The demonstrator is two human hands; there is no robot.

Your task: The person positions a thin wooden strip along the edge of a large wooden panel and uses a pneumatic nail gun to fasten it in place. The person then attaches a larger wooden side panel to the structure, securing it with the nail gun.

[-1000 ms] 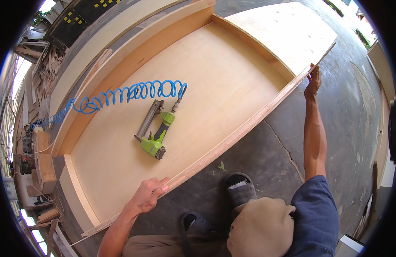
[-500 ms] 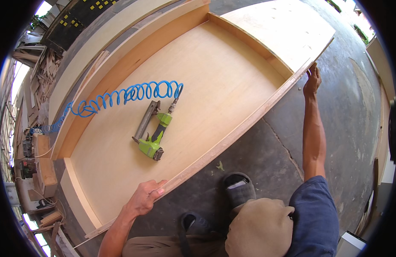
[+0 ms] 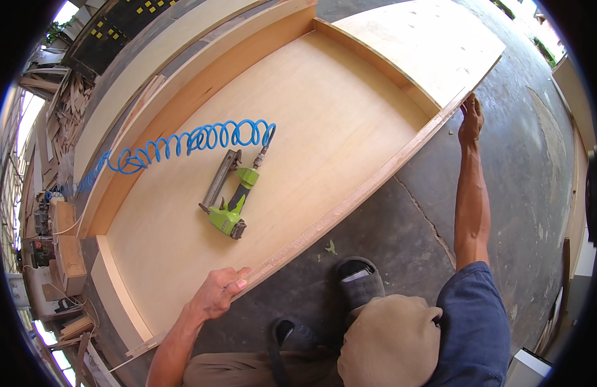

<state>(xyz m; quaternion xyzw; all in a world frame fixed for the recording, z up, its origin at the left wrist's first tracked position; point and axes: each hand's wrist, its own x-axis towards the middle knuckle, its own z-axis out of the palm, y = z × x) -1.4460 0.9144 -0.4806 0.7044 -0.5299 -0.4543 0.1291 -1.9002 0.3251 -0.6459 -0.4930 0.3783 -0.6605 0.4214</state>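
Observation:
A large shallow wooden panel frame lies in front of me, with upright boards around its plywood base. Along its near side runs a long wooden strip. My left hand is closed over this strip near its left end, thumb on the outer side. Far to the right, my right hand touches the strip's outer side with its fingers stretched out. A green and black air nail gun lies on its side on the plywood, joined to a coiled blue air hose.
A pale board adjoins the frame's far right end. Beyond the far side lies another long board. Wood scraps and timber pieces crowd the left. My sandalled foot stands on the cracked concrete floor.
Both hands keep their places on the strip, which has shifted very slightly. The nail gun and hose lie as before.

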